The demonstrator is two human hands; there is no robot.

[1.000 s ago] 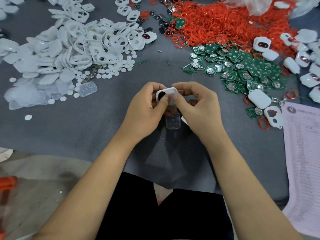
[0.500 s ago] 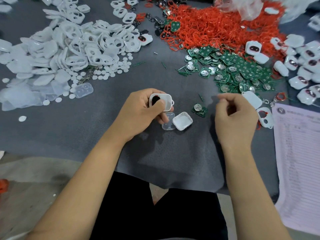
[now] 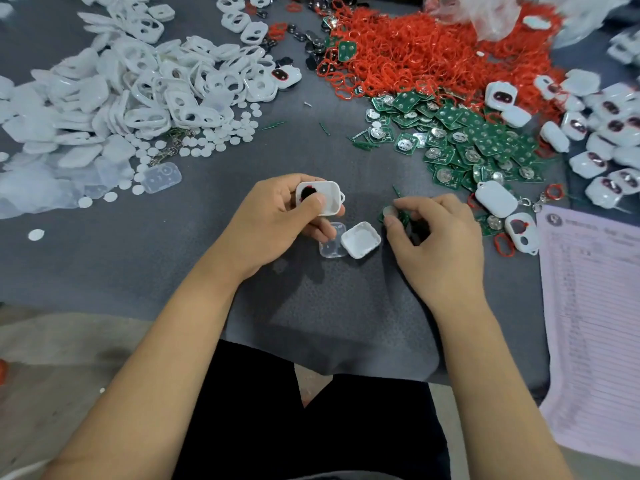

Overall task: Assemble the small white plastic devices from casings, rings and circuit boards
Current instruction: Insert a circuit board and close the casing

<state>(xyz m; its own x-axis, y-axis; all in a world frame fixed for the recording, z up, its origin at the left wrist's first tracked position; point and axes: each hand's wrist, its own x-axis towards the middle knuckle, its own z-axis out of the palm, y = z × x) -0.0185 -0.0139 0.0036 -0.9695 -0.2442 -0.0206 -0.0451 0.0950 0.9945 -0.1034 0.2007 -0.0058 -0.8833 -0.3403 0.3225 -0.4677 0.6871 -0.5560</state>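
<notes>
My left hand (image 3: 277, 216) grips a white casing (image 3: 323, 197) with a dark window, thumb pressed on its face. My right hand (image 3: 436, 233) pinches a green circuit board (image 3: 393, 213) with a round silver cell, just above the grey mat. Between the hands lie a white casing half (image 3: 361, 240), hollow side up, and a clear plastic insert (image 3: 330, 245). More green boards (image 3: 478, 140) are heaped at the right, red rings (image 3: 415, 53) behind them, and white casings (image 3: 145, 95) at the far left.
Finished white devices (image 3: 609, 140) pile up at the right edge, two more (image 3: 495, 202) near my right hand. A printed paper sheet (image 3: 595, 323) lies at the right. Small white discs (image 3: 214, 140) and a clear insert (image 3: 162, 177) sit left of centre on the grey mat (image 3: 173, 254).
My hands came apart; the left kept the casing. The right moved out to the right, then came back left and down and picked up a green circuit board from the mat.
</notes>
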